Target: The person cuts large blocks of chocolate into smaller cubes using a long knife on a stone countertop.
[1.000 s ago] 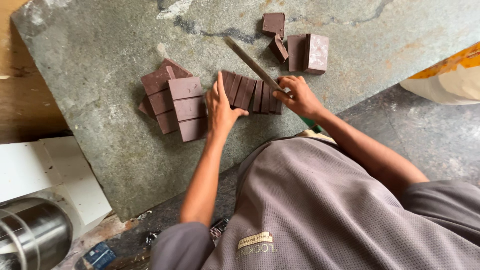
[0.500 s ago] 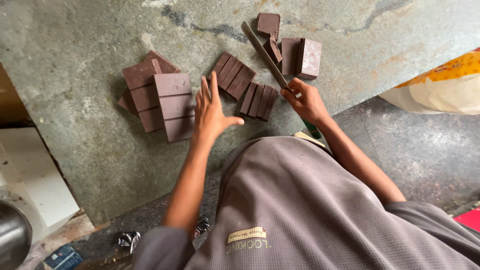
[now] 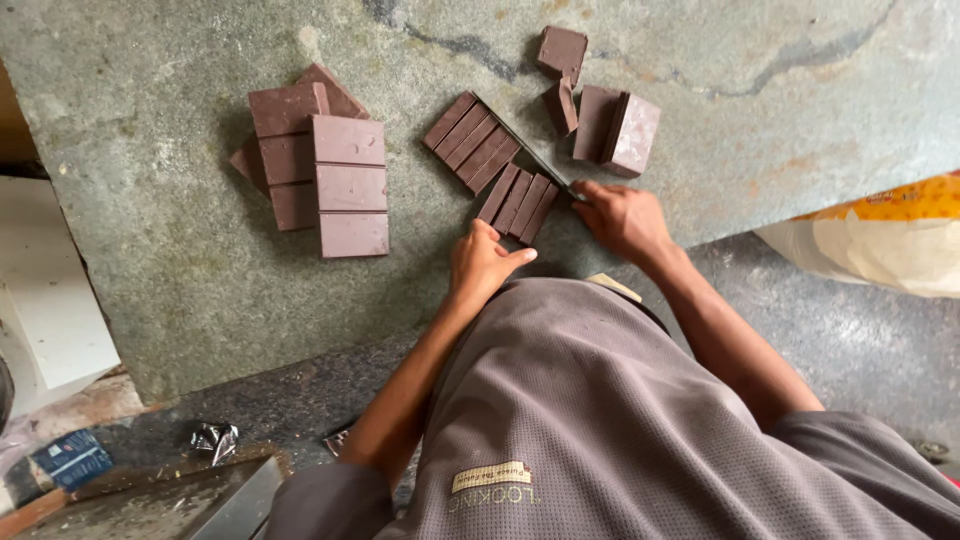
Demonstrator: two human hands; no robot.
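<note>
A long knife [image 3: 525,145] lies with its blade across a cut brown chocolate slab, and my right hand [image 3: 622,218] grips the handle. The blade separates one group of narrow strips [image 3: 472,142] from another group [image 3: 520,202]. My left hand [image 3: 484,262] rests on the stone slab [image 3: 180,300] with curled fingers against the near end of the closer strips and holds nothing. A stack of whole segmented chocolate slabs [image 3: 330,170] lies to the left. Several thick chocolate chunks [image 3: 612,125] sit beyond the knife tip.
The stone slab's near edge runs just in front of my body, with grey floor below. A yellow-and-white sack [image 3: 880,240] lies at the right. A white block [image 3: 50,300], a crumpled foil scrap [image 3: 213,438] and a small blue packet [image 3: 72,458] lie at the left.
My left hand has drawn back from lying flat with spread fingers beside the strips to curled at their near end. The knife has come down between the two groups of strips.
</note>
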